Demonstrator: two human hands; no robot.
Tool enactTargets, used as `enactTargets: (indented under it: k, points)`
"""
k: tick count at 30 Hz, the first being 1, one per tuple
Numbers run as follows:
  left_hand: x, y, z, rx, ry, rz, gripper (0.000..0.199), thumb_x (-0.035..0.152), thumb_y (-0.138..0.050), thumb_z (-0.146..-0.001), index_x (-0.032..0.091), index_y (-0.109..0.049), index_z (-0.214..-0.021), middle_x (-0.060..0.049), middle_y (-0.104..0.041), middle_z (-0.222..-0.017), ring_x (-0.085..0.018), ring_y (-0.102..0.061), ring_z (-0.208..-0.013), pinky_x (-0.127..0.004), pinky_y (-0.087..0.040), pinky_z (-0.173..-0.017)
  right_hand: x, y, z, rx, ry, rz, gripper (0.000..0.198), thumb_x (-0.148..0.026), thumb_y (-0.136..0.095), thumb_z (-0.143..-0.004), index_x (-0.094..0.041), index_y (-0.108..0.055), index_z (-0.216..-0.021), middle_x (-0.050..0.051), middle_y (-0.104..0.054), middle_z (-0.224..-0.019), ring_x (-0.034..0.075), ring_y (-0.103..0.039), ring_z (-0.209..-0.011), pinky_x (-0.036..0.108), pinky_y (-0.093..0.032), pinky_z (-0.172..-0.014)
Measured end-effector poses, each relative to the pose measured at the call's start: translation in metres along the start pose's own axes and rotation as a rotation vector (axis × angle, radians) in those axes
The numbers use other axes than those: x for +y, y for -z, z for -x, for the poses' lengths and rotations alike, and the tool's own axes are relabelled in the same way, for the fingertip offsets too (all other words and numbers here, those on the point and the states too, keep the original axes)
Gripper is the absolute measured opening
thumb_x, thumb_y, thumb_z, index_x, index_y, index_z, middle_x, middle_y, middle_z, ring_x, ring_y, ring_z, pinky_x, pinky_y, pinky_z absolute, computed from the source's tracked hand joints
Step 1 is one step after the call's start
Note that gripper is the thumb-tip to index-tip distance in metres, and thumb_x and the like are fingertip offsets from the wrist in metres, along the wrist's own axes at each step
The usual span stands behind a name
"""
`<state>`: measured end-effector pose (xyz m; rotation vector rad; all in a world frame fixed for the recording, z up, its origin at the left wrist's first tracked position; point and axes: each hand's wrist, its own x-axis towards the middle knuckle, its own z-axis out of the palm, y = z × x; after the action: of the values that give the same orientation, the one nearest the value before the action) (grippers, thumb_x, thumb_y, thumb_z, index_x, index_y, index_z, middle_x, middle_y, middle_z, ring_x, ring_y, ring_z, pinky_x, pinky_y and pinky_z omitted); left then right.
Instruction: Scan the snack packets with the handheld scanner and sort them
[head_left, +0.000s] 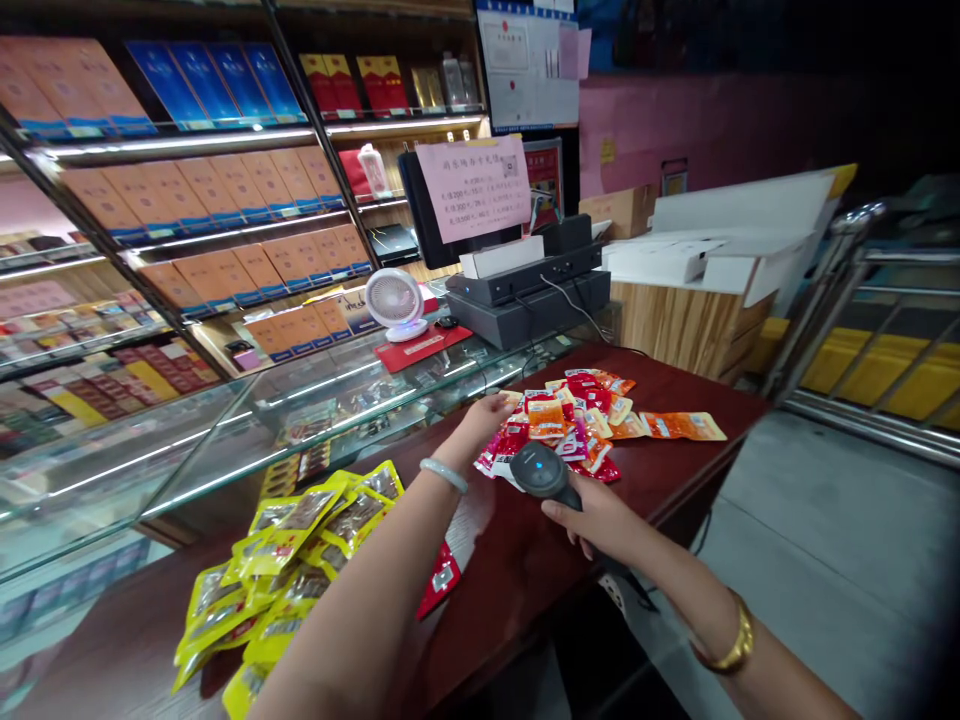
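At a table, my right hand wraps a scanner; my left hand, fingers bent, meets red-and-orange packets, its hold unclear.

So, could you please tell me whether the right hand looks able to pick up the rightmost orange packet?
Probably not while the right hand grips the scanner, though the rightmost orange packet lies largely exposed.

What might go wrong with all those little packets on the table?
The flat orange-and-cream packet lies near the edge of the dark red wooden table, so a nudge might drop it. The black plastic handheld scanner, in the right hand close to the red-and-orange packet pile, could knock packets loose.
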<state>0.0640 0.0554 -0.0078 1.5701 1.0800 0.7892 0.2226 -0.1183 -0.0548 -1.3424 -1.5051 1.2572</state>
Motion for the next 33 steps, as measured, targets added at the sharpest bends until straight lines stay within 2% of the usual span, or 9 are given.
enactTargets:
  k: [2, 4, 8, 12, 18, 21, 25, 29, 33]
  points:
    - [0.000, 0.022, 0.016, -0.004, -0.039, -0.292, 0.039, 0.040, -0.073, -0.075, 0.014, -0.072, -0.104, -0.007, -0.074, -0.087, -0.018, -0.065, -0.079, -0.027, -0.051, -0.074, 0.000, 0.001, 0.004, -0.013, -0.016, 0.007, 0.043, -0.050, -0.060, -0.085, -0.019, -0.051, -0.112, -0.010, -0.052, -0.053, 0.008, -0.049, -0.034, 0.016, -0.037, -0.033]
    - [0.000, 0.050, 0.039, -0.086, -0.025, -0.627, 0.036, 0.044, -0.074, -0.072, 0.017, -0.075, -0.096, -0.006, -0.074, -0.086, -0.020, -0.065, -0.082, -0.028, -0.049, -0.077, 0.000, 0.001, 0.008, -0.026, -0.016, 0.012, 0.043, -0.051, -0.061, -0.084, -0.019, -0.052, -0.111, -0.009, -0.052, -0.053, 0.009, -0.050, -0.034, 0.016, -0.037, -0.032]
    - [-0.006, 0.092, 0.098, -0.271, 0.103, -1.278, 0.043, 0.051, -0.080, -0.059, 0.024, -0.076, -0.092, -0.008, -0.072, -0.099, -0.028, -0.063, -0.097, -0.033, -0.045, -0.086, 0.001, -0.004, 0.017, -0.039, 0.005, 0.054, 0.042, -0.053, -0.061, -0.084, -0.018, -0.053, -0.106, -0.008, -0.054, -0.054, 0.009, -0.050, -0.034, 0.017, -0.038, -0.033]
    - [-0.024, 0.102, 0.145, -0.289, 0.123, -1.527, 0.068, 0.057, -0.084, -0.049, 0.021, -0.072, -0.104, -0.017, -0.064, -0.117, -0.037, -0.055, -0.111, -0.043, -0.041, -0.094, 0.000, -0.016, 0.024, -0.091, 0.008, 0.068, 0.040, -0.052, -0.062, -0.085, -0.019, -0.053, -0.106, -0.007, -0.055, -0.056, 0.009, -0.050, -0.035, 0.017, -0.039, -0.033]
    - [-0.036, 0.098, 0.162, -0.213, 0.039, -1.424, 0.063, 0.057, -0.082, -0.054, 0.020, -0.066, -0.103, -0.014, -0.065, -0.110, -0.033, -0.058, -0.107, -0.037, -0.041, -0.092, 0.002, -0.030, 0.030, -0.128, 0.045, 0.109, 0.039, -0.053, -0.062, -0.085, -0.019, -0.055, -0.103, -0.005, -0.057, -0.059, 0.009, -0.052, -0.035, 0.018, -0.039, -0.033]
    - [-0.031, 0.097, 0.159, -0.031, 0.110, -1.281, 0.057, 0.051, -0.079, -0.061, 0.021, -0.059, -0.106, -0.009, -0.068, -0.099, -0.027, -0.063, -0.095, -0.032, -0.043, -0.080, 0.002, -0.033, 0.033, -0.140, 0.061, 0.118, 0.040, -0.053, -0.062, -0.085, -0.018, -0.056, -0.103, -0.005, -0.056, -0.059, 0.010, -0.052, -0.037, 0.019, -0.042, -0.033]
    - [-0.027, 0.096, 0.151, 0.172, 0.127, -0.931, 0.049, 0.047, -0.076, -0.067, 0.021, -0.054, -0.102, -0.002, -0.068, -0.087, -0.020, -0.064, -0.077, -0.025, -0.040, -0.062, -0.002, -0.035, 0.037, -0.165, 0.060, 0.102, 0.039, -0.049, -0.063, -0.085, -0.018, -0.058, -0.107, -0.006, -0.053, -0.059, 0.007, -0.048, -0.036, 0.017, -0.040, -0.032]
    - [-0.026, 0.092, 0.144, 0.202, 0.087, -0.752, 0.049, 0.046, -0.079, -0.062, 0.020, -0.053, -0.094, 0.001, -0.066, -0.079, -0.017, -0.061, -0.071, -0.024, -0.040, -0.060, -0.010, -0.035, 0.039, -0.188, 0.072, 0.081, 0.042, -0.048, -0.064, -0.084, -0.018, -0.058, -0.114, -0.006, -0.053, -0.060, 0.007, -0.046, -0.037, 0.016, -0.038, -0.032]
    - [-0.025, 0.087, 0.141, 0.195, 0.086, -0.692, 0.041, 0.034, -0.078, -0.063, 0.020, -0.053, -0.091, 0.003, -0.065, -0.077, -0.015, -0.061, -0.068, -0.023, -0.040, -0.059, -0.013, -0.035, 0.039, -0.212, 0.085, 0.053, 0.045, -0.051, -0.064, -0.084, -0.018, -0.058, -0.113, -0.006, -0.054, -0.060, 0.007, -0.046, -0.037, 0.017, -0.038, -0.032]
